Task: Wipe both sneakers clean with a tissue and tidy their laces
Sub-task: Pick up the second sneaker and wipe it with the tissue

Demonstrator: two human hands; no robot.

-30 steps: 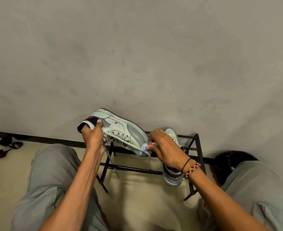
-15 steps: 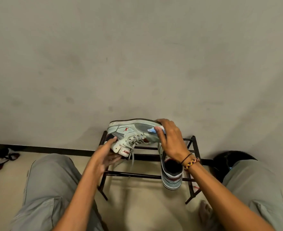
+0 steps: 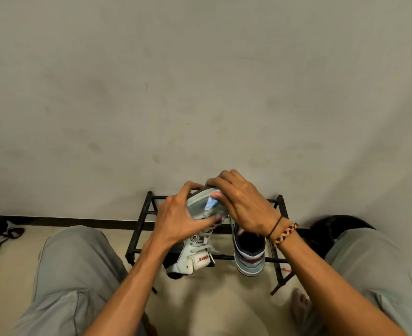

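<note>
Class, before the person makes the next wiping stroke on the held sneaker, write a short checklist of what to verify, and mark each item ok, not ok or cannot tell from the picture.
1. Held sneaker is gripped firmly by the left hand: ok, fingers wrap its front part.
2. Blue tissue is in the right hand and on the shoe: ok, pinched against the toe area.
3. Laces of the held sneaker are tidy: not ok, they hang loose.
4. Second sneaker sits steadily on the black rack: ok, though its heel juts past the front bar.
5. Toe area is wiped clean: cannot tell, hands cover it.
</note>
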